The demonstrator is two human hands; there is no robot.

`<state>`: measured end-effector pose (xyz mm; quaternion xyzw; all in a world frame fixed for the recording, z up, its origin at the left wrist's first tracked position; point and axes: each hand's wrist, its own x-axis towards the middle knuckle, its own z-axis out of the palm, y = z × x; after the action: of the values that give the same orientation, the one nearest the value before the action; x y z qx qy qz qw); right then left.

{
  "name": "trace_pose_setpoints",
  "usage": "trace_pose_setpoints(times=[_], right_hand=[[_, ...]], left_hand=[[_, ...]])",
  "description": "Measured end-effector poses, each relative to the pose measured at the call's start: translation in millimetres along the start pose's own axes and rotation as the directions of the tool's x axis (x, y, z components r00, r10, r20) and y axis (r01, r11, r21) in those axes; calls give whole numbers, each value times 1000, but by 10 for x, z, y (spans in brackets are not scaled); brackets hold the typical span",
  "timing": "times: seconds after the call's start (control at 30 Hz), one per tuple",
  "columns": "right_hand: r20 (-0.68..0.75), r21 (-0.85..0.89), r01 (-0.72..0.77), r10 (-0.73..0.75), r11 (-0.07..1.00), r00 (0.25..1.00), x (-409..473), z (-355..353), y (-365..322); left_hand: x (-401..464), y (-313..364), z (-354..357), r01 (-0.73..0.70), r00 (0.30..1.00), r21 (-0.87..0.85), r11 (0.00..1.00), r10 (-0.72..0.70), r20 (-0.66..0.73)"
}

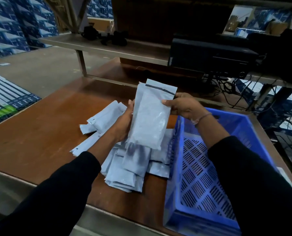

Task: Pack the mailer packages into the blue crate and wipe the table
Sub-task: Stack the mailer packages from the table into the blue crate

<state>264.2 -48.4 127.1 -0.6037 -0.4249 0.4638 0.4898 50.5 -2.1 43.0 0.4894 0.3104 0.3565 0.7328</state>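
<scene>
A pale grey mailer package [148, 116] is held up above the wooden table [44, 126], its long axis running near-to-far and tipped nearly upright, with the sealed flap and dark strip at the far, upper end. The left hand [124, 123] curls round its lower left edge, and the right hand [181, 106] pinches its upper right edge between thumb and fingers, so both hands grip the same package. Directly below and to the left lies the loose pile of mailer packages [124, 169], overlapping one another on the table at mixed angles. The blue crate [208, 169] sits just right of the pile, touching or nearly touching its edge; no packages show on the part of its slotted floor that is in view. The coming move turns on this: the crate lies to the right of the held package, on the right hand's side, so that hand looks the nearer one to carry it over the crate's left wall. Laying the long axis flat along the crate's length would probably suit stacking. No cloth for wiping is visible.
</scene>
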Motion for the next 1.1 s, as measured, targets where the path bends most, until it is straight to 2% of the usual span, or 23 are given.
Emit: trace_pose_setpoints(times=[0.07,0.13,0.23,0.3,0.37,0.4,0.47,0.53,0.63,0.7,0.77,0.83,0.93,1.03,1.1], right_hand=[[-127,26,12,-8,1000,992,46,-53,49],[-199,51,18,-7,999,980,21,-123,65],[-180,70,16,-4,997,984,-72,-280,106],[-185,52,29,-18,998,983,-102,-457,144],[-260,-96,87,-110,992,959,-76,-730,165],[-275,-210,132,-188,969,943,-56,-885,166],[-215,-430,246,-363,869,907,-58,-1197,119],[-63,-614,378,-520,693,852,-68,-1481,75],[118,-760,486,-643,432,757,-153,-1855,-16],[156,-851,432,-640,300,752,-277,-2046,-63],[137,-929,322,-634,185,761,-363,-2264,-87],[82,-967,208,-591,149,803,-489,-2473,-54],[51,-997,75,-488,30,871,-670,-2731,112],[44,-998,24,-337,-63,940,-725,-2821,366],[91,-983,31,-338,-180,937,-734,-2853,531]], left_hand=[[22,32,155,-10,1000,37,999,9,28],[27,63,245,-92,994,208,974,79,69],[81,86,292,-214,975,522,826,150,163],[101,173,401,-255,964,618,744,150,218],[122,287,539,-303,949,681,666,146,279],[154,337,604,-339,938,733,590,148,314],[242,454,763,-403,915,839,365,134,381],[349,567,985,-452,892,879,152,93,443],[496,667,1427,-537,840,841,-63,50,540],[588,666,1728,-555,821,815,-167,48,569],[679,628,2002,-551,814,798,-244,52,578],[779,555,2200,-532,822,796,-287,51,568],[928,328,2417,-514,835,788,-339,14,550],[1066,14,2528,-503,849,781,-370,-41,527],[1164,-180,2539,-486,867,792,-370,-85,492]])
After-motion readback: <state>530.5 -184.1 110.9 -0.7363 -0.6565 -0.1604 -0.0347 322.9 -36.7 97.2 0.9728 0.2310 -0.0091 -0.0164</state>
